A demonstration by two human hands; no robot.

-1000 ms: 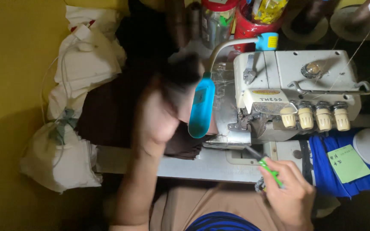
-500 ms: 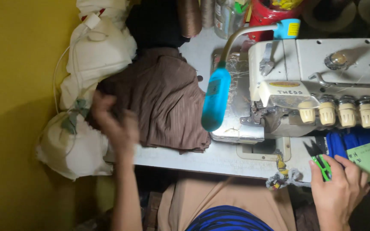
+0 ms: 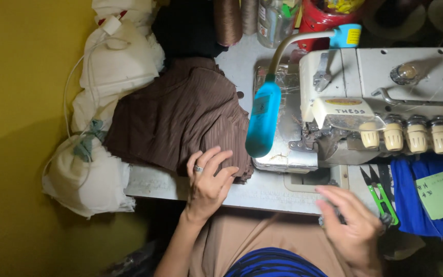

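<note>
My left hand [image 3: 207, 183], a ring on one finger, lies flat with fingers spread on the front edge of a heap of brown ribbed fabric [image 3: 180, 115], which sits on the grey machine table [image 3: 155, 182]. My right hand [image 3: 352, 225] is blurred at the table's front edge, palm down with fingers loosely extended, and a small grey scrap shows under them. Green-handled thread snips [image 3: 380, 195] lie on the table just right of that hand, not held. A cream overlock sewing machine [image 3: 385, 97] stands at the right.
A blue lamp on a bent neck [image 3: 261, 120] hangs over the machine's bed. White stuffed cloth bundles [image 3: 108, 77] crowd the left side by a yellow wall. Thread cones [image 3: 229, 20] and a jar stand behind. Blue cloth with a green paper note [image 3: 439, 195] lies at the right.
My left hand came in from the left and settled on the brown fabric's edge. The green snips left my right hand and now lie on the table; that hand shifted left.
</note>
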